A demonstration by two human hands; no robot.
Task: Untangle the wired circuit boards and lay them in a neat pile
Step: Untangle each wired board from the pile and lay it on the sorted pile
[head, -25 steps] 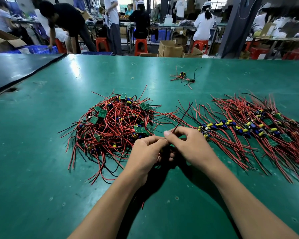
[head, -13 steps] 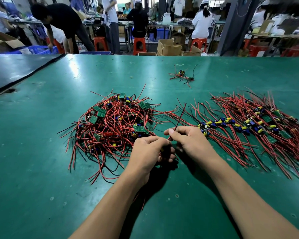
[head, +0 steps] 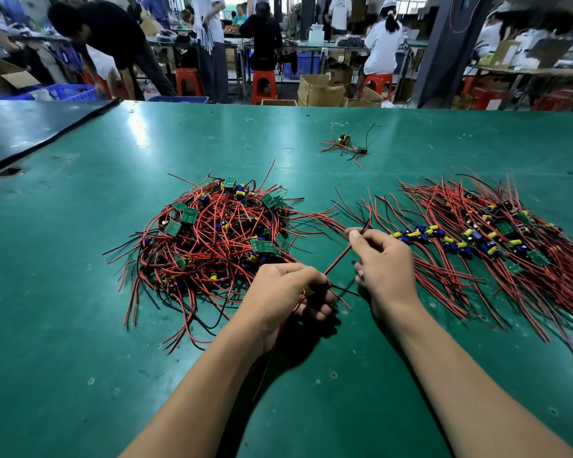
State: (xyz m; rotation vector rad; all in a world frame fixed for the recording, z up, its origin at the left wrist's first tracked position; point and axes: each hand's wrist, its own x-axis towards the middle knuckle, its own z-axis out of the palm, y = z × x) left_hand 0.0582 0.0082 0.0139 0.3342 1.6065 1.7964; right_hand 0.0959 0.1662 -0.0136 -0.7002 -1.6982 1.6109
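Here, held board [head: 309, 290] — red-wired, mostly hidden, perhaps yellow-capped.

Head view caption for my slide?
Left hand grips a wired board, right hand pinches its red wire, between tangled heap and sorted row.

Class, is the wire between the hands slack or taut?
Taut: the red wire runs straight from the left hand to the right hand, which pinches it.

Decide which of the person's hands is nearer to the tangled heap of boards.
Left. The left hand sits at the near right edge of the tangled heap; the right hand is farther right, beside the laid-out row.
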